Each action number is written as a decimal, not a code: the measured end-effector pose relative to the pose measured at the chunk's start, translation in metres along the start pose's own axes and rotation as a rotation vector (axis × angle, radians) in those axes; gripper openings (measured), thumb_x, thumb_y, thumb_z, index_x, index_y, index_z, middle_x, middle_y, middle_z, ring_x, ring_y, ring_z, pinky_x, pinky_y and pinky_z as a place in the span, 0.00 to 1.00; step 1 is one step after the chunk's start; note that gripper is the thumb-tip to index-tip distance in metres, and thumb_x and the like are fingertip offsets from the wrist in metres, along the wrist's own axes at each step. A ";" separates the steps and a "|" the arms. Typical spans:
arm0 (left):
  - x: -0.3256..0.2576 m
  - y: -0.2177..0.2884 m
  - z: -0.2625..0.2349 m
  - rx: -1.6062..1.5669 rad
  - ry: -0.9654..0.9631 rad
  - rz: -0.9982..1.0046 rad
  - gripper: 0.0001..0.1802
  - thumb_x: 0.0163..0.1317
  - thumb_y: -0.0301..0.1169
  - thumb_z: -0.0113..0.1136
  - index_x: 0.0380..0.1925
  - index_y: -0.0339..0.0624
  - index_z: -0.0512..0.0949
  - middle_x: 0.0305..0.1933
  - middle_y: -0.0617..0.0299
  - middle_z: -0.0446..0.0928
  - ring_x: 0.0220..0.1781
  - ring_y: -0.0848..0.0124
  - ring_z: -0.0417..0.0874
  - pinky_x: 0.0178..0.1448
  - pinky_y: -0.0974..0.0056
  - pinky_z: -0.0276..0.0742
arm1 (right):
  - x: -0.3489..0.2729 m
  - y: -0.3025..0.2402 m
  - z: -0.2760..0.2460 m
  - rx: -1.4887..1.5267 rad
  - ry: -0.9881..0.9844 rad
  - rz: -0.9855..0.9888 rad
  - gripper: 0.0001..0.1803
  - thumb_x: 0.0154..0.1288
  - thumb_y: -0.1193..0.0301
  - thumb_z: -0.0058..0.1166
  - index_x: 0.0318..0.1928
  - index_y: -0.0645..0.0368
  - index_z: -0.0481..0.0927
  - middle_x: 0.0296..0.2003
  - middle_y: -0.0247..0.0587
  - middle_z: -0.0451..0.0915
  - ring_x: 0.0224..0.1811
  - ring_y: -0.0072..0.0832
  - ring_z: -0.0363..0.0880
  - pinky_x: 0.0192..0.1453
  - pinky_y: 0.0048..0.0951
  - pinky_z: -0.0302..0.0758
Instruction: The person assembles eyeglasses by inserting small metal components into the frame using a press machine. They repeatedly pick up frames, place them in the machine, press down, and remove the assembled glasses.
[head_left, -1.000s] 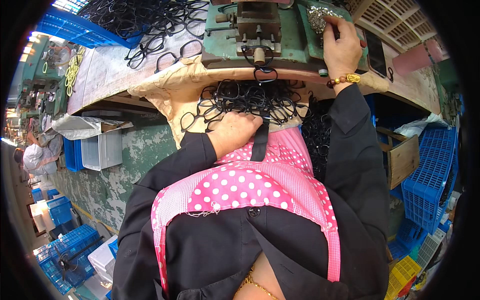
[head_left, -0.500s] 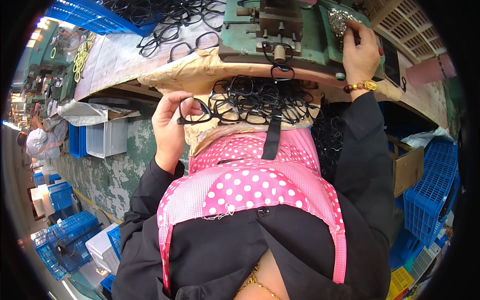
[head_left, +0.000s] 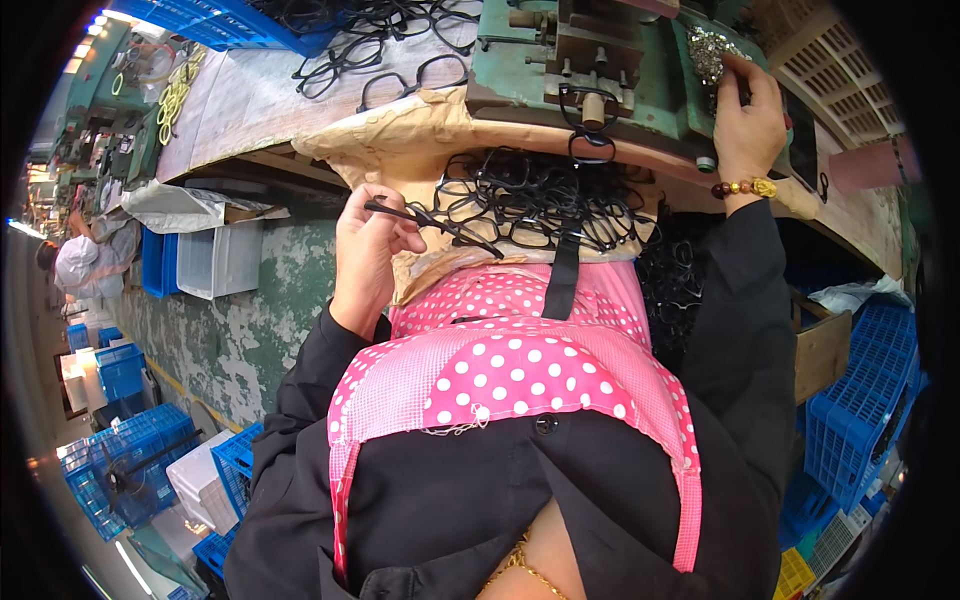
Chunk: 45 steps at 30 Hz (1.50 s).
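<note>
Crowding the bench (head_left: 235, 110): blue crate (head_left: 240, 25) at the top left, loose black frames (head_left: 409, 90) scattered beside it, then a chunky green machine (head_left: 510, 85) hogging the middle.
Machine peg (head_left: 594, 108): one black frame, the parked frame (head_left: 590, 132), looks looped around it, with its lower lens opening sticking out past the bench edge.
Right end: pink cylinder (head_left: 865, 168) and a beige slatted crate (head_left: 830, 60), both just beyond the machine.
Lap: messy lap pile (head_left: 540, 190) of black frames on brown paper (head_left: 380, 140), above a pink polka-dot apron (head_left: 530, 375). A black strap (head_left: 563, 280) runs down from its near edge.
Floor: white tub (head_left: 215, 262) off left, blue baskets (head_left: 860, 400) stacked off right.
Left hand (head_left: 372, 245): raised at the pile's left side, fingers bent, thumb and fingertips pinching one end of the held frame (head_left: 400, 213). That one's nearly edge-on, slanting down to the right, far end by the pile; can't tell if they touch.
Right hand (head_left: 748, 125): arm stretched forward past the machine, beaded bracelet (head_left: 745, 188) on the wrist, fingers curled down at the little heap of metal bits (head_left: 708, 50). Can't tell if they've got hold of one.
</note>
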<state>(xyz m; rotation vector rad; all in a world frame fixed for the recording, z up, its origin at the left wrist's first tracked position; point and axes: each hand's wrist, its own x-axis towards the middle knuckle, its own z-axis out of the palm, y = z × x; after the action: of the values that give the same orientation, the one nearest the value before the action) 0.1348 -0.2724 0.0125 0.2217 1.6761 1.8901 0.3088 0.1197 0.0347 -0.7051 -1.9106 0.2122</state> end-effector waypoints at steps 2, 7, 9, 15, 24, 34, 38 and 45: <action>0.001 -0.004 -0.005 -0.002 0.028 -0.081 0.06 0.72 0.32 0.57 0.40 0.42 0.74 0.28 0.59 0.79 0.22 0.68 0.83 0.29 0.64 0.83 | 0.000 0.000 -0.001 0.003 0.000 0.003 0.09 0.70 0.66 0.59 0.47 0.47 0.88 0.47 0.37 0.86 0.50 0.40 0.85 0.54 0.36 0.80; 0.007 -0.012 -0.013 -0.019 0.084 -0.239 0.06 0.72 0.33 0.55 0.39 0.43 0.74 0.27 0.63 0.77 0.22 0.69 0.83 0.28 0.63 0.83 | 0.000 0.003 -0.002 -0.006 -0.008 0.019 0.10 0.70 0.65 0.59 0.48 0.46 0.88 0.48 0.36 0.86 0.51 0.40 0.85 0.55 0.35 0.80; 0.010 -0.017 -0.016 -0.034 0.111 -0.281 0.07 0.73 0.34 0.54 0.38 0.43 0.75 0.26 0.65 0.77 0.23 0.70 0.82 0.29 0.62 0.83 | 0.000 0.004 0.000 0.003 -0.004 0.007 0.10 0.70 0.66 0.59 0.48 0.46 0.88 0.48 0.35 0.86 0.51 0.40 0.85 0.55 0.35 0.80; 0.015 -0.033 -0.029 -0.070 0.161 -0.344 0.08 0.73 0.34 0.55 0.35 0.44 0.75 0.26 0.66 0.77 0.25 0.69 0.83 0.32 0.61 0.84 | 0.000 0.002 -0.001 -0.008 -0.013 0.017 0.10 0.70 0.65 0.59 0.48 0.45 0.89 0.47 0.35 0.86 0.50 0.40 0.86 0.55 0.35 0.80; 0.022 -0.038 -0.038 -0.153 0.183 -0.323 0.07 0.72 0.32 0.56 0.35 0.43 0.74 0.28 0.63 0.77 0.26 0.67 0.82 0.35 0.59 0.83 | -0.001 0.006 0.000 -0.022 0.006 -0.008 0.10 0.70 0.64 0.59 0.48 0.45 0.88 0.47 0.34 0.86 0.50 0.40 0.86 0.53 0.37 0.80; 0.019 -0.058 -0.013 0.398 -0.081 -0.211 0.10 0.73 0.34 0.61 0.46 0.38 0.82 0.44 0.54 0.87 0.35 0.67 0.87 0.41 0.63 0.84 | 0.000 0.003 -0.001 -0.030 -0.007 0.011 0.10 0.70 0.63 0.59 0.48 0.45 0.88 0.47 0.35 0.86 0.49 0.41 0.86 0.53 0.37 0.80; 0.019 -0.076 0.005 1.219 -0.407 0.487 0.11 0.66 0.29 0.64 0.46 0.40 0.85 0.40 0.56 0.86 0.39 0.59 0.83 0.47 0.60 0.80 | 0.000 0.003 0.000 -0.014 0.029 -0.020 0.10 0.69 0.64 0.59 0.47 0.45 0.88 0.47 0.35 0.86 0.48 0.40 0.86 0.52 0.37 0.80; 0.020 -0.043 0.011 1.437 -0.748 0.649 0.08 0.57 0.30 0.64 0.36 0.44 0.85 0.37 0.57 0.86 0.46 0.56 0.82 0.54 0.54 0.78 | -0.002 0.003 0.003 0.017 0.008 0.030 0.10 0.69 0.64 0.59 0.47 0.45 0.88 0.44 0.35 0.86 0.45 0.38 0.86 0.51 0.37 0.80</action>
<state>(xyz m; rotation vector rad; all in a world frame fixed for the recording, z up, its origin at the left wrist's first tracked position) 0.1375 -0.2517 -0.0310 1.8888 2.1126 0.3377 0.3080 0.1213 0.0313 -0.7228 -1.8892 0.2445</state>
